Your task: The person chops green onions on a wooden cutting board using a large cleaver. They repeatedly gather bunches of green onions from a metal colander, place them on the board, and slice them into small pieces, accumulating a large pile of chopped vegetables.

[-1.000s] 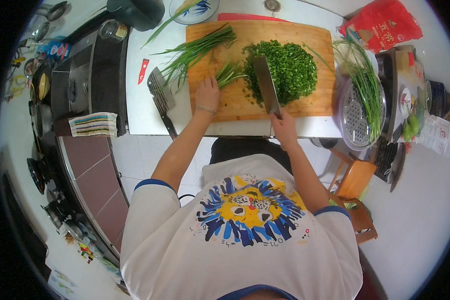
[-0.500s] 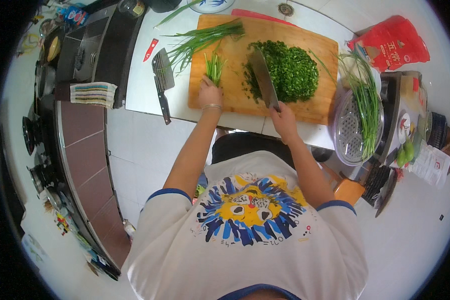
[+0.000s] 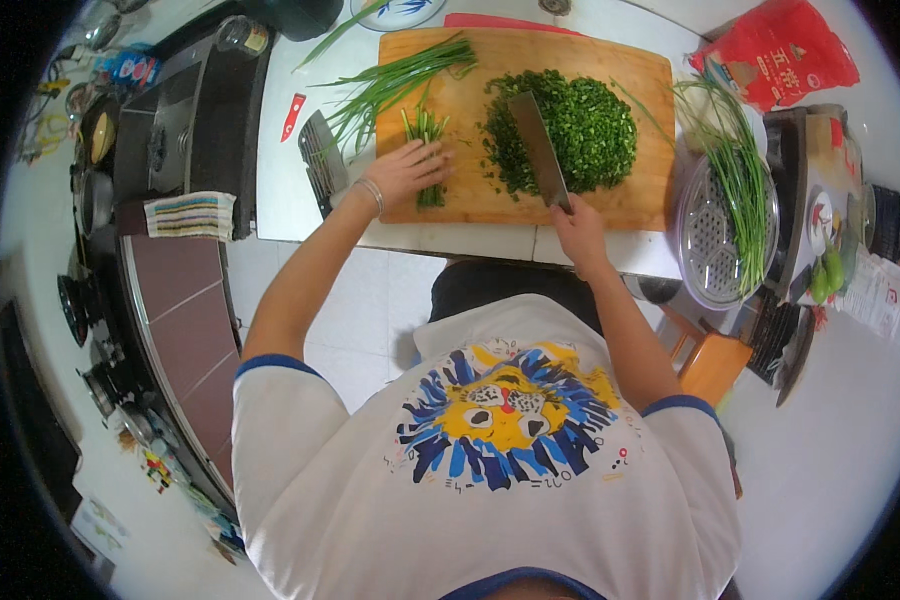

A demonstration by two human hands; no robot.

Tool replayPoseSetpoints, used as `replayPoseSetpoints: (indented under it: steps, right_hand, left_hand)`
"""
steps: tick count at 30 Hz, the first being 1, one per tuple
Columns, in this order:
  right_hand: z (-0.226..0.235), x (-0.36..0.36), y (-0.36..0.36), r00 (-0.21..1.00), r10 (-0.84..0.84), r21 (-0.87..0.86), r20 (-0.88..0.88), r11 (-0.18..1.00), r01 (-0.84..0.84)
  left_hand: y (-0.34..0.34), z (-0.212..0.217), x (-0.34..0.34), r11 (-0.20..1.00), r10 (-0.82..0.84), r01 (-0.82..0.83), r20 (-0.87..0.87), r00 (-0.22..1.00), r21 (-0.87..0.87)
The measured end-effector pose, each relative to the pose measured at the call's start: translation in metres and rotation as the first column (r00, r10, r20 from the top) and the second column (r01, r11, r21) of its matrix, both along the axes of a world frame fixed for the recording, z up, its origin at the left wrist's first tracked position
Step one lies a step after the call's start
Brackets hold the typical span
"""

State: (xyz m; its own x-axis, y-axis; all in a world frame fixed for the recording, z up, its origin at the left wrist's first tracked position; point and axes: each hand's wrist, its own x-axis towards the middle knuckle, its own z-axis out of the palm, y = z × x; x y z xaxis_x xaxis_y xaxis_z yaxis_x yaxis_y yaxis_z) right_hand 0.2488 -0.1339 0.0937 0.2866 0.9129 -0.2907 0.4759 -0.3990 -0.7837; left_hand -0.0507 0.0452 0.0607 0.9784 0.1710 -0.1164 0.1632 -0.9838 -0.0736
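Note:
A wooden cutting board (image 3: 470,205) lies on the white counter in front of me. My left hand (image 3: 408,170) rests, fingers stretched out, across a short bunch of chive-like stalks (image 3: 431,195) on the board's left side. In my right hand (image 3: 580,232) is the handle of a cleaver (image 3: 538,145). Its broad blade points away from me, lying against the left part of a big pile of finely chopped greens (image 3: 600,130). Longer uncut stalks (image 3: 410,72) stretch over the board's far left corner.
Left of the board lie a dark-handled knife (image 3: 320,165) and a small red tool (image 3: 292,117). To the right, a clear colander (image 3: 703,235) carries more long stalks (image 3: 738,210), with a red bag (image 3: 780,60) behind. A striped cloth (image 3: 190,216) hangs at the left counter.
My left hand has loosened from the near end of the short bunch and now lies flat across it. The right hand still holds the cleaver at the pile. The view has shifted slightly.

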Motion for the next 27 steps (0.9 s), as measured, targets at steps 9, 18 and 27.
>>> replayPoseSetpoints:
  steps: [9,18,27]
  right_hand:
    - [0.008,-0.041,-0.005,0.969,-0.227,-0.098,-0.094,0.971,0.218]
    - [0.004,-0.057,-0.012,0.959,-0.278,-0.155,-0.047,0.951,0.268]
    - [0.006,-0.054,-0.009,0.961,-0.254,-0.193,-0.109,0.954,0.231]
  left_hand:
    - [0.037,-0.013,0.017,0.946,-0.275,0.275,0.022,0.961,-0.174]
    - [0.027,-0.032,0.024,0.977,0.147,-0.125,0.12,0.982,-0.172]
    - [-0.011,-0.021,0.038,0.73,0.653,-0.638,-0.025,0.757,-0.246]
